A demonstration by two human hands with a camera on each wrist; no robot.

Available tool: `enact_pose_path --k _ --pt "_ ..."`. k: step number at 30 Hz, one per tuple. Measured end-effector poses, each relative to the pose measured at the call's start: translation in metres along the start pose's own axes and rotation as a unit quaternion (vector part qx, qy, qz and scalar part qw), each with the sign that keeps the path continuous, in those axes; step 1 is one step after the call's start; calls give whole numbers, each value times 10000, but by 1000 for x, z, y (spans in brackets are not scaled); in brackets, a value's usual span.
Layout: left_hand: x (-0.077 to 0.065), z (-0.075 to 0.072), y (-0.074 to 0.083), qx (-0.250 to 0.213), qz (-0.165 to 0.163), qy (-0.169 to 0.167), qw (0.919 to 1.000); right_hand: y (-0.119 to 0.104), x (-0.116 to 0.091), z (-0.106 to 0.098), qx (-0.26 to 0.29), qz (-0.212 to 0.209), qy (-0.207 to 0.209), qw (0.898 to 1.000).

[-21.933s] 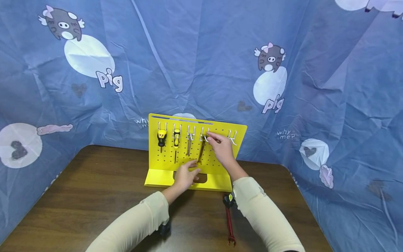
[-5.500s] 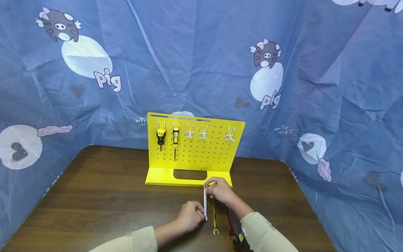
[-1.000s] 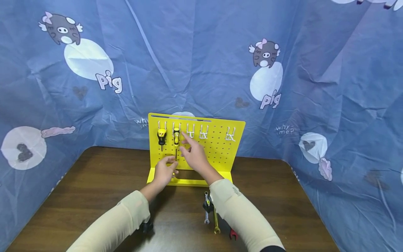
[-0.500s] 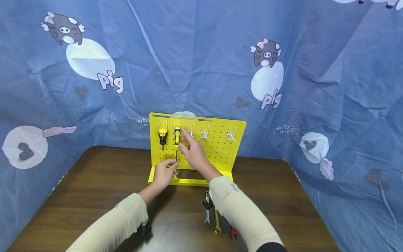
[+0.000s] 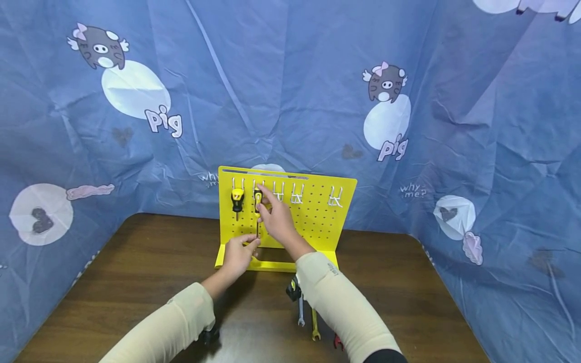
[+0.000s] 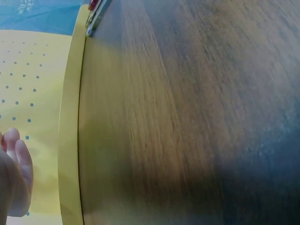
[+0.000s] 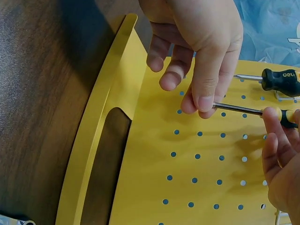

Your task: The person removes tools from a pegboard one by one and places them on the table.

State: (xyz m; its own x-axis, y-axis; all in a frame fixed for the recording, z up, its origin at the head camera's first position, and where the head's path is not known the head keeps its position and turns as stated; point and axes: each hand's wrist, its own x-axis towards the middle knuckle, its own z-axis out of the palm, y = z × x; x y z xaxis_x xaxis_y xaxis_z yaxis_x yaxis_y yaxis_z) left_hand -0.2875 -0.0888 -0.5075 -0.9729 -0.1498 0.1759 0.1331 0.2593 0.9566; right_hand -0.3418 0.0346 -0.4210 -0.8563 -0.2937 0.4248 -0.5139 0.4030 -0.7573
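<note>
A slim yellow-and-black screwdriver [image 5: 258,201] hangs upright in front of the yellow pegboard [image 5: 313,219], at its second pair of hooks from the left. My right hand [image 5: 280,222] holds its handle from the right, thumb and fingers around it. Below, my left hand [image 5: 238,254] pinches the tip of the metal shaft [image 7: 236,108] between thumb and index finger; the right wrist view shows this pinch up close. A stubby yellow-and-black screwdriver [image 5: 237,200] hangs on the leftmost hooks.
White hooks [image 5: 297,193] to the right on the board carry nothing. On the wooden table [image 5: 150,282] in front lie a silver wrench [image 5: 301,313], a gold wrench [image 5: 315,326] and a red wrench [image 5: 338,343], partly under my right sleeve. A blue patterned cloth [image 5: 308,121] surrounds the table.
Wrenches have come off the hooks onto the table, the silver one last. Within the last second, my right hand has closed on the screwdriver's handle and my left on its shaft tip.
</note>
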Motion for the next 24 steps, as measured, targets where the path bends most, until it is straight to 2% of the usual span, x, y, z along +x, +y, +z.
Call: enact_pose_path --k 6,13,24 --pt "-2 -1 1 22 44 -42 10000 -1 -1 -1 211 19 91 9997" --pt "-6 -3 1 -7 53 -70 10000 2 -6 0 436 -144 155 9988" --pt "-16 -2 2 88 437 11 9990 -2 -11 -1 421 -411 405 9974"
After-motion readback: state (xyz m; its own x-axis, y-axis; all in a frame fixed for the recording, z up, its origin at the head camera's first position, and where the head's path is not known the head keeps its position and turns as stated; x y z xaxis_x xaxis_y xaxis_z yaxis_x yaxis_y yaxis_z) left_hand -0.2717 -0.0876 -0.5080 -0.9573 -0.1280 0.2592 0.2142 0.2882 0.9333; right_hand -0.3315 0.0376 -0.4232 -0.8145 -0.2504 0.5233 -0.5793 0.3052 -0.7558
